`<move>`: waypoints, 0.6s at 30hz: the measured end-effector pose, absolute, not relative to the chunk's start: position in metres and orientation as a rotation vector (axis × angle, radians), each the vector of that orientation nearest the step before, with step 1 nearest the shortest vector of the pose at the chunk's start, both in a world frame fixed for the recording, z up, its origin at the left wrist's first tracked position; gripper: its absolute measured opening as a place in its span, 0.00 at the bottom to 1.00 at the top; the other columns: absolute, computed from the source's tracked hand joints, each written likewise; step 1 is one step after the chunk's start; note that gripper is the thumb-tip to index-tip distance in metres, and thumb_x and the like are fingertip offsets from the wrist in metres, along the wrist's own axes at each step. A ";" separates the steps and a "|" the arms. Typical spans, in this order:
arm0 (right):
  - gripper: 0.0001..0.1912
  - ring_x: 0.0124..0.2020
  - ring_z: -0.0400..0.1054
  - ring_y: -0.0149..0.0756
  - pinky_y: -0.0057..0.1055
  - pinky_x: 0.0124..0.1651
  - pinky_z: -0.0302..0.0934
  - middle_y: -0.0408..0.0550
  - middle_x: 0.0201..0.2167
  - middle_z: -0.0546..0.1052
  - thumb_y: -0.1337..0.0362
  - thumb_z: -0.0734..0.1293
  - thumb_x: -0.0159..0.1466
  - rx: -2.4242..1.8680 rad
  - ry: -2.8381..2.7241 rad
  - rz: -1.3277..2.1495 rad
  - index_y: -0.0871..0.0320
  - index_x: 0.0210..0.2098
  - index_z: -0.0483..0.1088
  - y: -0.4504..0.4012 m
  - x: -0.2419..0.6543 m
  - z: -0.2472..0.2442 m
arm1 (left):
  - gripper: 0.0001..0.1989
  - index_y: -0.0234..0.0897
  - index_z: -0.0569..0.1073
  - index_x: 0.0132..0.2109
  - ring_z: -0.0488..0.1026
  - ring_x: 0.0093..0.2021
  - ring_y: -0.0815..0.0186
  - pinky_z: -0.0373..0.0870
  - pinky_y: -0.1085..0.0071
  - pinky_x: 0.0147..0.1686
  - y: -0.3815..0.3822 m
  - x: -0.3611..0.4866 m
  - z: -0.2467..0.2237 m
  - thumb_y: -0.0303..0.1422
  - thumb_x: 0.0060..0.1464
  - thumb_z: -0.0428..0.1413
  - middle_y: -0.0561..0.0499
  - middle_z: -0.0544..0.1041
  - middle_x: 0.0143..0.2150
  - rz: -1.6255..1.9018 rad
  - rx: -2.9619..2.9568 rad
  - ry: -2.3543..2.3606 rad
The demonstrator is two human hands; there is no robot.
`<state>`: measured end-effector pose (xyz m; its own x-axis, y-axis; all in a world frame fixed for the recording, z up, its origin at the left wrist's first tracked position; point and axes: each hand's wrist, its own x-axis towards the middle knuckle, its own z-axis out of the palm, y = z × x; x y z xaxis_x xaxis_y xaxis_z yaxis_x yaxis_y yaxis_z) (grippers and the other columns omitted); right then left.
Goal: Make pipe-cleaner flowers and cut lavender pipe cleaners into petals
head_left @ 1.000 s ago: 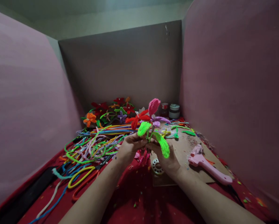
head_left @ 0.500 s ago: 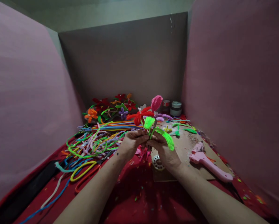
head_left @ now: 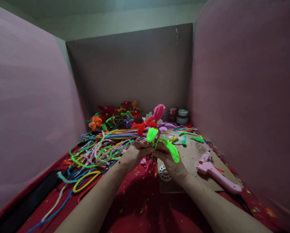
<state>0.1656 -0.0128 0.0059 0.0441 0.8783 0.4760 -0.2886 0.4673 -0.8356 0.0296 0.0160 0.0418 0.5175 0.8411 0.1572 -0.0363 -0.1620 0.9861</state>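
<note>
Between my two hands stands a small bunch of pipe-cleaner flowers: a pink bud (head_left: 159, 112) on top, a red flower (head_left: 145, 125) with white stamens at the left, and a purple bloom (head_left: 166, 126) behind. Bright green leaves (head_left: 171, 150) fan out low on the stems. My left hand (head_left: 136, 153) pinches the stems from the left, its fingers closed. From the right, my right hand (head_left: 170, 160) is closed on the same stems, thumb and fingers meeting there. The exact grip points and lower stem ends are partly hidden by the fingers.
Loose pipe cleaners (head_left: 106, 149) pile up at the left, with yellow-handled scissors (head_left: 85, 182) in front. Finished flowers (head_left: 111, 113) stand behind. At the right, a pink glue gun (head_left: 217, 174) and a round metal bobbin (head_left: 164, 173) rest on cardboard (head_left: 193, 181).
The bunch has tilted slightly left between my hands, its pink bud and green leaves shifting left. Both hands keep hold of the stems. The whole view has moved a little downward.
</note>
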 end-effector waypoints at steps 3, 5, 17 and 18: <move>0.04 0.28 0.66 0.35 0.32 0.33 0.62 0.42 0.23 0.73 0.64 0.68 0.50 -0.603 -1.265 1.047 0.55 0.28 0.72 -0.012 0.165 0.005 | 0.08 0.32 0.74 0.23 0.61 0.20 0.73 0.57 0.74 0.21 0.017 0.027 0.039 0.34 0.42 0.60 0.53 0.67 0.18 0.889 1.542 0.695; 0.02 0.26 0.65 0.34 0.32 0.32 0.62 0.41 0.22 0.72 0.64 0.68 0.50 -0.608 -1.258 1.076 0.55 0.25 0.71 -0.012 0.165 0.007 | 0.08 0.32 0.75 0.26 0.61 0.19 0.73 0.56 0.74 0.20 0.016 0.027 0.037 0.35 0.42 0.60 0.53 0.68 0.19 0.888 1.532 0.684; 0.09 0.27 0.66 0.32 0.30 0.35 0.62 0.40 0.25 0.75 0.68 0.71 0.44 -0.565 -1.049 1.270 0.55 0.27 0.73 -0.013 0.158 0.006 | 0.06 0.33 0.75 0.29 0.67 0.26 0.71 0.63 0.75 0.28 -0.001 0.045 0.033 0.30 0.39 0.61 0.52 0.74 0.26 1.254 1.260 0.725; 0.09 0.27 0.66 0.31 0.29 0.34 0.62 0.40 0.24 0.75 0.68 0.71 0.45 -0.576 -1.071 1.271 0.56 0.28 0.73 -0.014 0.157 0.006 | 0.06 0.33 0.74 0.28 0.67 0.26 0.71 0.64 0.75 0.29 -0.002 0.046 0.034 0.30 0.39 0.61 0.53 0.73 0.26 1.264 1.259 0.740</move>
<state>0.1574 -0.0142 0.0056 -0.0598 0.9464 0.3173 -0.4727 0.2531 -0.8441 0.0461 -0.0019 0.0339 0.2222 0.9502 0.2186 -0.2749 -0.1540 0.9491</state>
